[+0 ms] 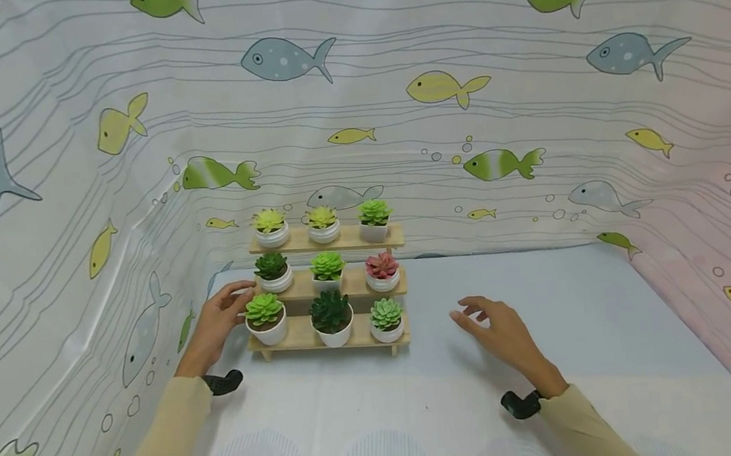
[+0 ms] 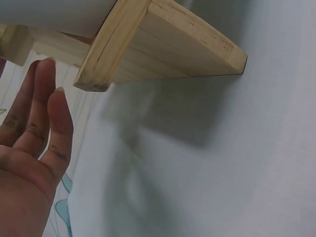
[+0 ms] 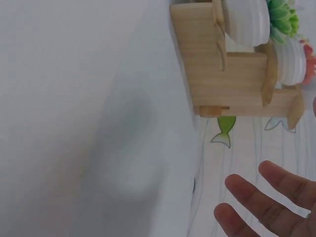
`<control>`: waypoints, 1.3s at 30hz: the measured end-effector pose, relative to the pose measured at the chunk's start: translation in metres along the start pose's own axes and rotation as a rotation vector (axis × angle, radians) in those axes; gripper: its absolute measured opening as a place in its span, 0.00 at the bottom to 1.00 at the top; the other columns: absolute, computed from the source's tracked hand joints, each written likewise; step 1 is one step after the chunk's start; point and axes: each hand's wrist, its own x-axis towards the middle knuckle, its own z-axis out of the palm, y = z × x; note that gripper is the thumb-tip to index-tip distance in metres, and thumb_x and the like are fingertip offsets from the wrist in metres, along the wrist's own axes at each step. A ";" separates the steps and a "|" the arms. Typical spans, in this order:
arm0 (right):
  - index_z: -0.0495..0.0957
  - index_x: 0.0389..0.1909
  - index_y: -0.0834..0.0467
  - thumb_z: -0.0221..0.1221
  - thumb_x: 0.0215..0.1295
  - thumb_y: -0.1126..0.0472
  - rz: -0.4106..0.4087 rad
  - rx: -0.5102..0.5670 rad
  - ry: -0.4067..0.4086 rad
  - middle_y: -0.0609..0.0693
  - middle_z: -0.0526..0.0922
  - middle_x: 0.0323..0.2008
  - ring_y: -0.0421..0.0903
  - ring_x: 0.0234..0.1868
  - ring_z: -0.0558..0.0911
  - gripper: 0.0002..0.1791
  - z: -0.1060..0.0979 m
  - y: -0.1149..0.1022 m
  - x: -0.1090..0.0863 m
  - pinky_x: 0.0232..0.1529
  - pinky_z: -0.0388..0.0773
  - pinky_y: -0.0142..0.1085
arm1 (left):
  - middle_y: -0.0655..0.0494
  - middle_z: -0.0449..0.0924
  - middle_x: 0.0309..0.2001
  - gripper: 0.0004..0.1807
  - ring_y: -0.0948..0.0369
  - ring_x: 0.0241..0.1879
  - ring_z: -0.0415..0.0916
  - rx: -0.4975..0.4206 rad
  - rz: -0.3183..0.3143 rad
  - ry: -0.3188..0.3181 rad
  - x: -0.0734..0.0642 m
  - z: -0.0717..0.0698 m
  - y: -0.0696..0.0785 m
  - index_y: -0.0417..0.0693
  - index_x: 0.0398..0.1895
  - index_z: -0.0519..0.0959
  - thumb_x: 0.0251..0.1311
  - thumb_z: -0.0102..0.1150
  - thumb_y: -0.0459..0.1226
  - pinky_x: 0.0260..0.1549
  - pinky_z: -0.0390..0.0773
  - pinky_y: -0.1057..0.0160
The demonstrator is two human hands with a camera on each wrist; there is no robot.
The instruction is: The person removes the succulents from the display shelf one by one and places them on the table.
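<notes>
A three-tier wooden plant stand (image 1: 299, 333) holds several potted succulents, with three pots on each tier. At its left end is my left hand (image 1: 213, 329), fingers loosely bent beside the bright green succulent (image 1: 264, 310) and the dark green succulent (image 1: 270, 265). The left wrist view shows its fingers (image 2: 60, 123) just beside the wooden side panel (image 2: 168, 57), gripping nothing. My right hand (image 1: 501, 329) hovers right of the stand, a gap away from the red succulent (image 1: 381, 265) and the pale green succulent (image 1: 386, 315). Its fingers (image 3: 252, 195) are spread and hold nothing.
White cloth covers the table (image 1: 388, 408). A fish-print curtain (image 1: 385, 51) rises behind it and along both sides, with the stand near the back. A black wrist strap mount (image 1: 223, 383) is on the left wrist, another black mount (image 1: 520, 404) on the right.
</notes>
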 end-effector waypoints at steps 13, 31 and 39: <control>0.77 0.55 0.47 0.55 0.58 0.30 -0.075 0.102 -0.013 0.50 0.81 0.48 0.53 0.47 0.79 0.32 0.024 -0.026 0.007 0.43 0.73 0.48 | 0.48 0.71 0.57 0.25 0.61 0.46 0.74 -0.032 0.054 -0.037 0.002 -0.002 -0.002 0.50 0.64 0.69 0.67 0.54 0.47 0.39 0.77 0.62; 0.71 0.62 0.50 0.65 0.53 0.37 -0.121 0.168 -0.057 0.50 0.79 0.49 0.50 0.47 0.77 0.38 0.059 -0.055 0.016 0.45 0.74 0.45 | 0.49 0.72 0.57 0.24 0.60 0.50 0.71 -0.031 0.024 -0.020 0.006 0.002 0.001 0.52 0.63 0.70 0.66 0.56 0.47 0.41 0.76 0.63; 0.70 0.63 0.53 0.66 0.51 0.36 -0.137 0.186 -0.076 0.47 0.79 0.47 0.49 0.46 0.78 0.41 0.070 -0.063 0.017 0.44 0.75 0.43 | 0.53 0.76 0.53 0.24 0.62 0.47 0.73 -0.089 -0.003 -0.026 0.006 0.002 -0.003 0.54 0.64 0.70 0.66 0.56 0.47 0.39 0.75 0.65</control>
